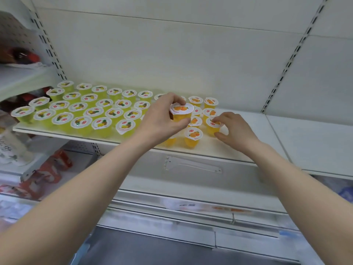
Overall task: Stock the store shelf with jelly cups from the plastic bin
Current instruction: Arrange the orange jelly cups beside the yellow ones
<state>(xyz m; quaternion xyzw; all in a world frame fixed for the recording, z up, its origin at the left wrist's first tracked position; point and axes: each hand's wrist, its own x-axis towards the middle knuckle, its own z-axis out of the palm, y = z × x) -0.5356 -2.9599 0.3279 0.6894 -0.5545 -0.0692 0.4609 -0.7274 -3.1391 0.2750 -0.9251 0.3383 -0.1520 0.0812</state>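
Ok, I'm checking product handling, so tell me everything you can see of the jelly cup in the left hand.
The jelly cup is a small clear plastic tub of orange-yellow jelly, sealed with a white lid printed with orange fruit. It is roughly upright, seemingly lifted above the other orange cups on the white shelf. The left hand grips it, fingers curled at its far rim, thumb against its near wall.

Right of the orange cups point(210, 102), the shelf point(269, 134) is bare as far as the slotted upright point(284, 73), so you have room to pass there. On the left the yellow-green cups point(80, 107) stand packed lid to lid, with no way through. Your left hand point(160, 119), gripping a raised cup point(181, 111), covers the orange group. Your right hand point(234, 129) pinches the end cup point(211, 128) at its right edge.
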